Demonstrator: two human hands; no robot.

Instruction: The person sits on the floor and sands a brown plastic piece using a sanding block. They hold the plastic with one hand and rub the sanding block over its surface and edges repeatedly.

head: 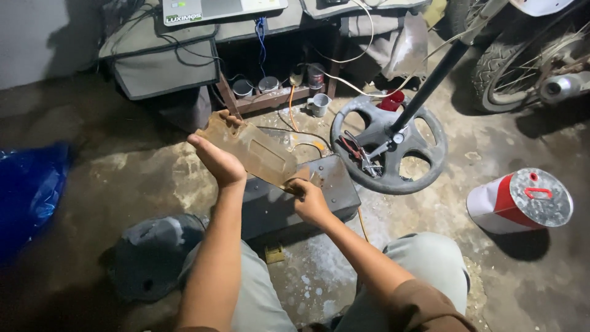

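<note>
A flat, rusty brown metal plate (253,149) is held tilted above a dark grey rectangular metal block (295,200) on the stained concrete floor (153,166). Its upper end is gripped by the left hand (216,161), fingers wrapped around the far edge. Its lower end is pinched by the right hand (309,200), fingers curled shut on it. A grey wheel-shaped stand base (388,144) lies just beyond, and a red-and-white tin can (520,201) is tipped over well to the right.

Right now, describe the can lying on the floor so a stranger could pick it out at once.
Start at the grey spoked wheel base on the concrete floor, then look to its right. The can lies there on its side, white with a red band and a grey metal lid with a red handle, unlike the small upright tins under the bench.
</note>
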